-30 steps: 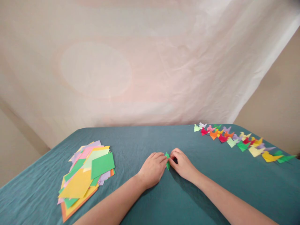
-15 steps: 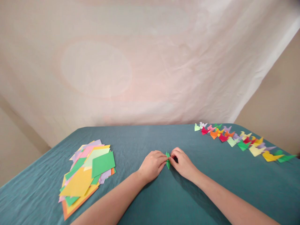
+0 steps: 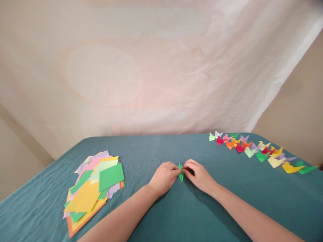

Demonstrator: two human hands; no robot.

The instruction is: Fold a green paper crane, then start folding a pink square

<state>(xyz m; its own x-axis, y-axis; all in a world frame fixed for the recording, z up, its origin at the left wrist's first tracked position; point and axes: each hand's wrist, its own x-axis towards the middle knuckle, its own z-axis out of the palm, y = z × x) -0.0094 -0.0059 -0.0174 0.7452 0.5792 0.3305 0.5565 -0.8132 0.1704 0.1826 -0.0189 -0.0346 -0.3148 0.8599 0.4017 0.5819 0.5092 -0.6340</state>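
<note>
A small folded green paper [image 3: 181, 176] is held between my two hands, just above or on the cloth; I cannot tell which. Its narrow points show at the top and bottom, while its sides are covered by my fingertips. My left hand [image 3: 164, 177] pinches it from the left with thumb and fingers together. From the right, my right hand [image 3: 198, 174] grips its other side between thumb and forefinger.
To the left lies a loose pile of coloured paper sheets [image 3: 85, 196], a green sheet [image 3: 111, 177] on top. Rows of small folded paper birds [image 3: 262, 157] in several colours stand at the right. A blue-green cloth [image 3: 141, 151] covers the table, with a pale sheet [image 3: 156, 84] hanging behind.
My right hand's fingers have shifted slightly on the green paper, which looks a little more spread. My left hand, the sheets and the birds stay in place.
</note>
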